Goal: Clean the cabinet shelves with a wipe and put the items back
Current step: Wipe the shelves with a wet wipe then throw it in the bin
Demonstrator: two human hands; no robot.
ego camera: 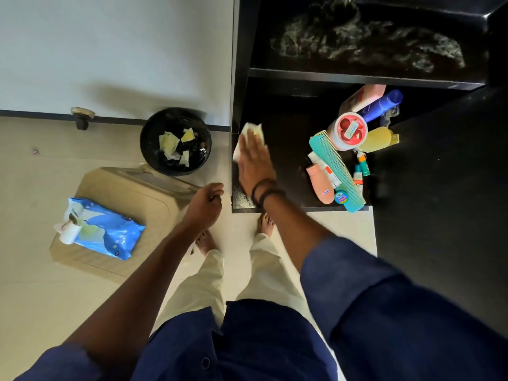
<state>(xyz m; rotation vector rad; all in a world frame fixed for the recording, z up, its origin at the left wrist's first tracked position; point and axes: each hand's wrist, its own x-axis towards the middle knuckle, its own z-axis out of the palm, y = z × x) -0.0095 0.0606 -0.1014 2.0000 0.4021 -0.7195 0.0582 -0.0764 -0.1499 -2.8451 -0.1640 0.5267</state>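
The black cabinet [242,64] fills the upper right of my view, its upper shelf [357,45] streaked with pale smears. My right hand [254,163] lies flat on the lower shelf [288,149] near its left edge, fingers straight and together, pressing the wipe [251,132] down. The wipe sits under my palm and pokes out past my fingertips at twelve o'clock. At three o'clock from that hand, well apart, the items crowd together: a teal comb [336,169], a red-lidded jar [349,130], a blue bottle [384,103], a yellow bottle [378,138] and a pink tube [320,182]. On the floor at nine o'clock stands a black bin [145,149] with used wipes inside. At eight o'clock a blue pack of wipes [110,232] rests on a beige stool [154,199]. My left hand [204,204] hangs curled, holding nothing.
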